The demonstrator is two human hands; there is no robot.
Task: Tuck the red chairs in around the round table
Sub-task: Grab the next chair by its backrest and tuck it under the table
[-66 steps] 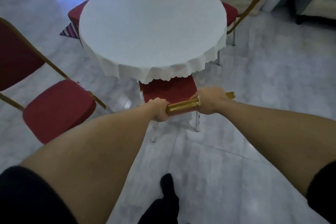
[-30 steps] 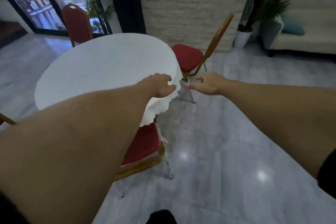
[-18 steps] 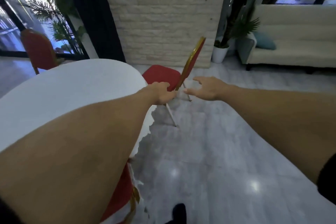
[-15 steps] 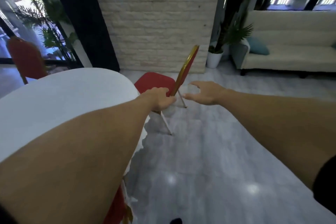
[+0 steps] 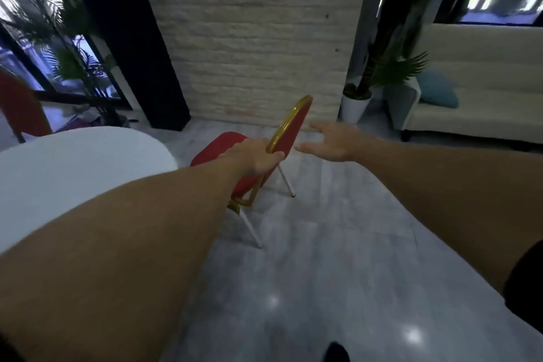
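1. Red chair [image 5: 289,132] with the gold frame is the one I am dealing with: in the head view it stands on the grey floor [image 5: 338,258] just beside the right edge of the round table [image 5: 73,167], its seat pointing toward the table and its backrest edge-on to me.

2. It does not look tucked in; as far as I can see the seat sits clear of the white tablecloth.

3. My left hand [image 5: 257,157] is closed loosely at the lower part of the backrest's gold edge, thumb on the near side. I judge it is touching the frame, though I cannot tell how firm the hold is.

4. My right hand [image 5: 332,139] is spread wide open with nothing in it, hovering just beside the back of the backrest and apart from it.

5. Another red chair [image 5: 20,106] shows at the far left behind the table, only partly in view.

6. I judge the step in hand is taking hold of this chair. Next, my right hand needs to close on the backrest; then both hands should push the seat under the table, squarely so the legs do not snag the cloth.
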